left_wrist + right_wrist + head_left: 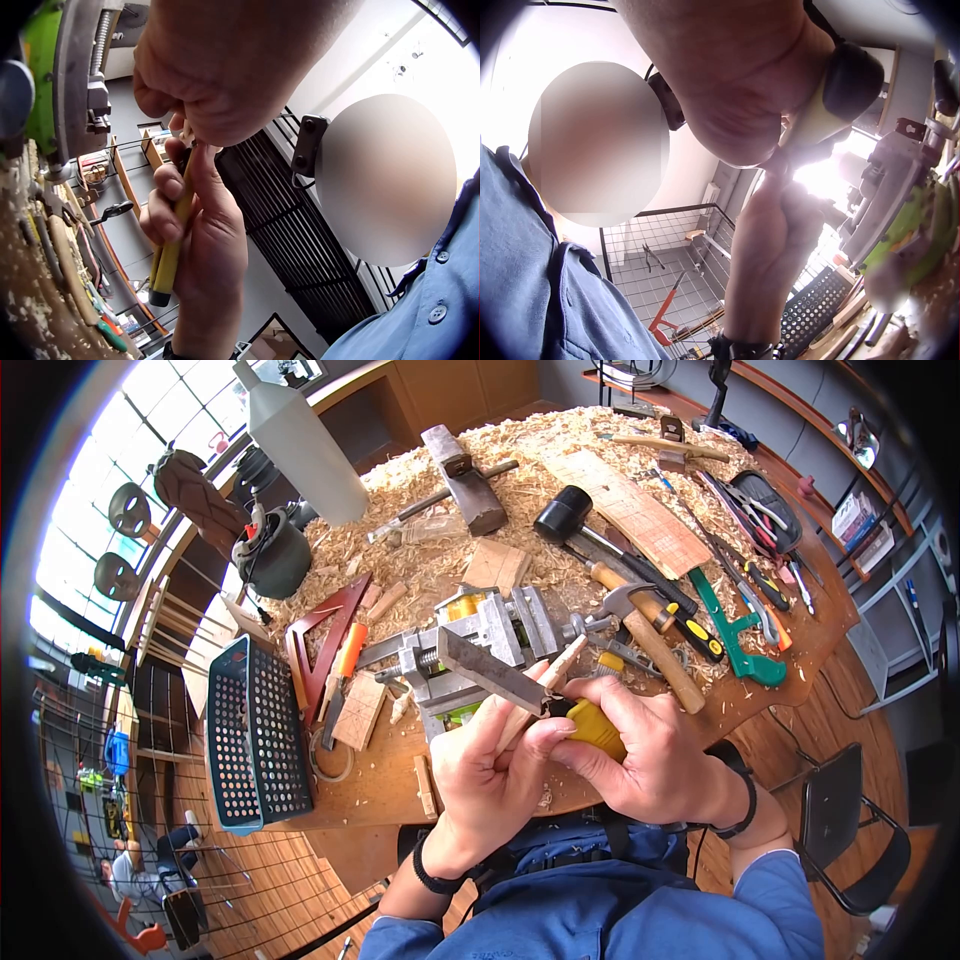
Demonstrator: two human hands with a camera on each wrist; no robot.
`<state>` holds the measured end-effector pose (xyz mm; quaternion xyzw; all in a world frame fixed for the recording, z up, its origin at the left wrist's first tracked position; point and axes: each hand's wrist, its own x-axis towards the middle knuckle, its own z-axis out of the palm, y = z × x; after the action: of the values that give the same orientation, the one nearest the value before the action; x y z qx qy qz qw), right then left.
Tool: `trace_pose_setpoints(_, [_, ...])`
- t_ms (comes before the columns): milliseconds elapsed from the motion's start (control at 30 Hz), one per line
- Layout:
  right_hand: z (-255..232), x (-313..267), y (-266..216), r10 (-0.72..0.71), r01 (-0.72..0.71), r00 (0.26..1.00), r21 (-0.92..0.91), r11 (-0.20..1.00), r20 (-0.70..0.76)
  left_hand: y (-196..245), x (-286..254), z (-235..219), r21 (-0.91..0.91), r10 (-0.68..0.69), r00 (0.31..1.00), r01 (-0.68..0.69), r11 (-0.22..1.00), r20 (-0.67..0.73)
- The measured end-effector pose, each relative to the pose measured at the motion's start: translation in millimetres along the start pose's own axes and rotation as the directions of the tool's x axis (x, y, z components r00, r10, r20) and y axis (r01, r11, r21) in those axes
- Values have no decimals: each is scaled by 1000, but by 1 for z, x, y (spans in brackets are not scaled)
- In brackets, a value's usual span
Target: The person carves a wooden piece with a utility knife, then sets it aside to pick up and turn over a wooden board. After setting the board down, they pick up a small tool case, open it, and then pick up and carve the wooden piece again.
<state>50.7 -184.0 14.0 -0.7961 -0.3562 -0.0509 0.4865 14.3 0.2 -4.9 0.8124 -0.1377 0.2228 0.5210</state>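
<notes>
The right hand (655, 750) grips the yellow handle (597, 730) of a tool with a broad flat metal blade (490, 668), which points up and left over the vise (455, 660). Between the thumb and fingers of the left hand (490, 780) is a slim pale wooden piece (565, 663) with a tapered end; the blade crosses it. Both thumbs lie close together near the blade's base. In the left wrist view the right hand (214, 244) is curled round the yellow handle (169, 259). The left hand's fingertips are partly hidden there.
Shavings cover much of the bench (370, 795). A blue-green basket (230, 735) stands at the left, near a red triangle square (330, 650). A hammer (660, 655), black mallet (563, 513) and green-handled tool (735, 635) lie to the right; a white bottle (305, 450) stands behind.
</notes>
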Motion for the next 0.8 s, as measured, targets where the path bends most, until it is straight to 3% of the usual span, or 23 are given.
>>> trace_pose_setpoints(167, [0,1,6,-62,62,998,20,998,-3,5,-1,-4,13,-129,989,128,992,69])
trace_pose_setpoints(233, [-4,1,6,-55,54,998,30,998,22,0,2,0,-200,-17,997,33,979,82])
trace_pose_setpoints(267, [-5,1,5,-48,46,998,40,998,48,2,1,-1,-200,-17,997,33,979,81])
trace_pose_setpoints(333, [-6,1,4,-42,39,997,39,998,67,5,0,-4,-335,-111,974,173,926,196])
trace_pose_setpoints(567, [-8,2,3,-42,39,993,28,999,108,3,1,-6,-376,-82,969,167,911,233])
trace_pose_setpoints(667, [-7,2,4,-38,38,995,10,999,89,1,-1,-4,-289,-87,972,149,946,217])
trace_pose_setpoints(733, [-7,1,2,-26,25,996,6,1000,84,2,-1,-2,-325,-168,964,229,918,206])
trace_pose_setpoints(800, [-6,1,2,-13,13,997,3,1000,80,0,-1,-2,-310,-147,971,201,929,189])
